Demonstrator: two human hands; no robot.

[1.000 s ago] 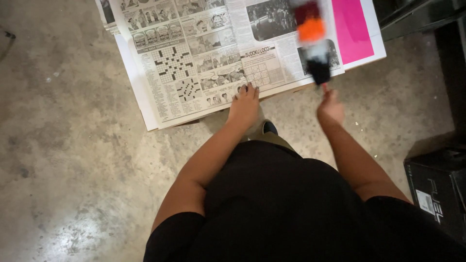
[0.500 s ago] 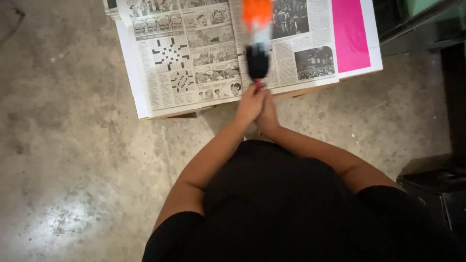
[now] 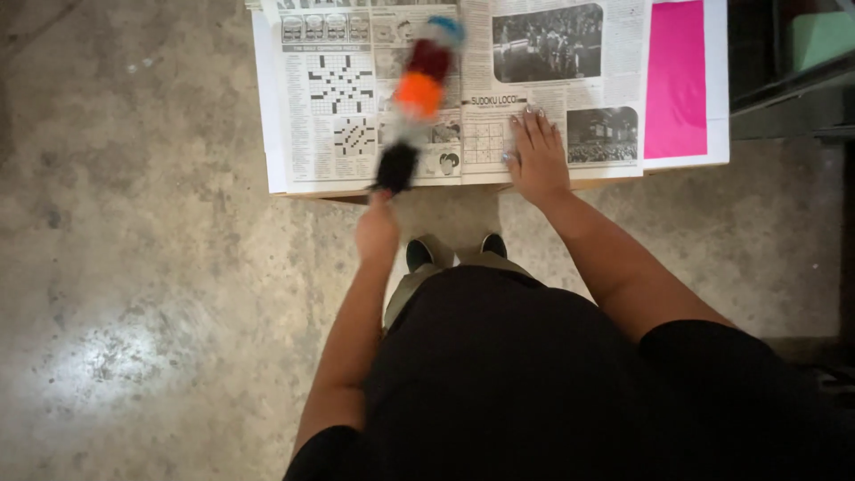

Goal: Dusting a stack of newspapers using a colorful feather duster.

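Note:
My left hand [image 3: 376, 230] is closed on the handle of a fluffy multicoloured duster [image 3: 417, 93], just off the near edge of the table. The duster has black, white, orange, dark red and blue bands. It is blurred and lies over the spread newspaper [image 3: 338, 98], pointing away from me. My right hand [image 3: 537, 156] rests flat with fingers apart on the newspaper near the table's front edge, a ring on one finger.
A bright pink sheet [image 3: 675, 76] on white paper lies at the table's right end. The table's wooden edge [image 3: 614, 183] shows under the papers. My shoes [image 3: 454, 251] stand on the concrete floor [image 3: 134, 267]. Dark shelving [image 3: 793, 80] is at the right.
The duster passed from my right hand to my left as the hands met in the middle. My right hand now lies flat on the newspaper, and the duster has swung to the left.

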